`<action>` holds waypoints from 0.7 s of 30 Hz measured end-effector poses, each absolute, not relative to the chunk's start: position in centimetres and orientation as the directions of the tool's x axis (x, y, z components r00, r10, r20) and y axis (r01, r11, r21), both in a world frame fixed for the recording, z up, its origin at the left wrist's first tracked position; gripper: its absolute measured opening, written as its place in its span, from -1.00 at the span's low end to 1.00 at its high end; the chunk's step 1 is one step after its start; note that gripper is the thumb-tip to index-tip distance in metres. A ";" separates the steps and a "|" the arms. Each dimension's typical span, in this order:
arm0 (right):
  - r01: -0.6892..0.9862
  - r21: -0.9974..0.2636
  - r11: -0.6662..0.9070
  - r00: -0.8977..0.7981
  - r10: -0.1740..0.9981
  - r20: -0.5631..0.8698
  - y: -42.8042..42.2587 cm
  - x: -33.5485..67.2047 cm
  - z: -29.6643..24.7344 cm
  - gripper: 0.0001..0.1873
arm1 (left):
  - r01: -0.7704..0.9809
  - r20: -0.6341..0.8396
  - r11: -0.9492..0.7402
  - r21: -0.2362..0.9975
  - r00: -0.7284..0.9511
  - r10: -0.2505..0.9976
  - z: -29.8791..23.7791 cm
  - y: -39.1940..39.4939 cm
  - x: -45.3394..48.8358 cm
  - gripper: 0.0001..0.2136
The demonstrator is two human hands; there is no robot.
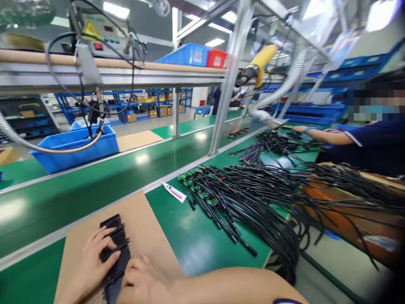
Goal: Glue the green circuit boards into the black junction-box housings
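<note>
A row of black plastic housings (119,266) lies on a brown cardboard sheet (148,230) at the lower left. From its left side, my left hand (95,259) holds the row, with fingers and thumb bent over the upper pieces. My right hand (144,278) is closed against the right edge of the lower pieces; its fingertips are partly hidden. Beyond the cardboard, a white tube with a red and blue label (174,192) lies on the green bench. Right of the tube spreads a large heap of black cables (249,190) with small green circuit boards (198,181) at their ends.
A green conveyor (126,169) runs behind the bench, with a blue bin (79,145) beyond it. A metal post (229,80) rises at the bench's back edge. A yellow heat gun (262,63) hangs overhead. At right, a co-worker's arm (329,136) reaches toward the cables.
</note>
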State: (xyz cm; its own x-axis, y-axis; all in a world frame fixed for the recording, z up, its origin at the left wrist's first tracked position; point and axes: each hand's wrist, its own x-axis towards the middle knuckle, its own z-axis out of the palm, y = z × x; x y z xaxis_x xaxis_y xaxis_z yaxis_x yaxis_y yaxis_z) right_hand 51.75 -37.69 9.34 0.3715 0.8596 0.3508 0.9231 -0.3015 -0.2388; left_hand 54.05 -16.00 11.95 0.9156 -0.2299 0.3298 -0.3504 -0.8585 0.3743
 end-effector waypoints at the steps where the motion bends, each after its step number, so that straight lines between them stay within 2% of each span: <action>1: 0.928 -0.225 -0.297 0.362 0.863 0.352 -38.4 52.5 10.4 -0.78 | -0.355 0.340 -0.859 0.370 0.912 -0.230 11.7 -15.8 54.1 -0.81; 3: 0.888 -0.202 -0.413 0.459 0.819 0.344 -41.7 54.7 13.6 -0.77 | -0.352 0.356 -0.860 0.370 0.909 -0.218 11.5 -15.6 54.0 -0.82; 4: 0.805 -0.191 -0.562 0.591 0.731 0.340 -44.1 56.2 15.5 -0.79 | -0.348 0.363 -0.860 0.373 0.908 -0.210 11.5 -15.6 53.9 -0.81; 5: 0.638 -0.180 -0.749 0.755 0.561 0.340 -47.1 57.9 17.3 -0.81 | -0.343 0.371 -0.860 0.378 0.907 -0.199 11.6 -15.6 53.8 -0.80; 6: 0.512 -0.178 -0.840 0.828 0.428 0.362 -50.3 59.6 18.9 -0.80 | -0.337 0.376 -0.860 0.383 0.908 -0.188 11.7 -15.5 53.8 -0.78; 10: 0.104 -0.182 -0.978 0.919 0.024 0.393 -63.0 64.5 21.9 -0.70 | -0.312 0.363 -0.865 0.392 0.917 -0.166 11.8 -15.0 53.9 -0.77; 13: -0.007 -0.159 -0.987 0.931 -0.065 0.359 -68.4 65.2 21.9 -0.71 | -0.328 0.360 -0.863 0.385 0.914 -0.187 11.5 -14.4 54.4 -0.77; 18: -0.048 -0.140 -0.989 0.922 -0.098 0.375 -70.5 66.7 25.0 -0.68 | -0.327 0.372 -0.861 0.390 0.911 -0.177 10.7 -13.6 55.0 -0.75; 21: -0.061 -0.143 -0.988 0.954 -0.100 0.284 -72.0 69.2 27.5 -0.65 | -0.345 0.376 -0.859 0.379 0.905 -0.197 10.4 -13.3 55.1 -0.75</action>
State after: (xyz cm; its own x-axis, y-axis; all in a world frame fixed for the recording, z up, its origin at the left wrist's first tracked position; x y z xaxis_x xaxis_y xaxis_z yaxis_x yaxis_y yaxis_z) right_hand 69.17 -71.97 27.53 0.9536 -0.0996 0.2842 -0.0606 -0.9879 -0.1429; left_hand 55.14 -13.32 10.41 0.9052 -0.1973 0.3763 -0.3449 -0.8586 0.3794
